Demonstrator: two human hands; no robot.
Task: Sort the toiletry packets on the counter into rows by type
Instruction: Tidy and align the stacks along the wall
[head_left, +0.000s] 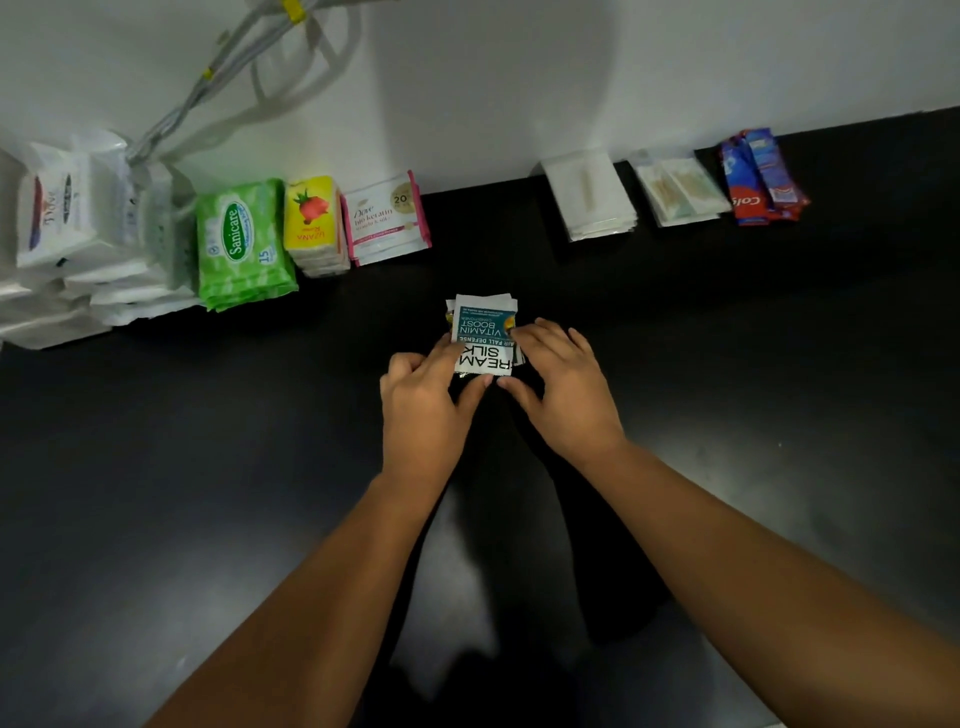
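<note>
A small stack of Cream Silk sachets, white and teal, lies in the middle of the black counter. My left hand grips the stack's left and lower edge with fingers and thumb. My right hand holds its right and lower edge the same way. Along the back wall stand sorted piles: white Dove packets, green Sanicare wipes, yellow strawberry sachets, Dove keratin sachets, white packets, clear cotton-bud packets and red-blue Colgate sachets.
More white packets lie heaped at the far left of the counter. Grey cables hang down the white wall above them. A gap of bare counter shows at the back between the Dove keratin pile and the white packets.
</note>
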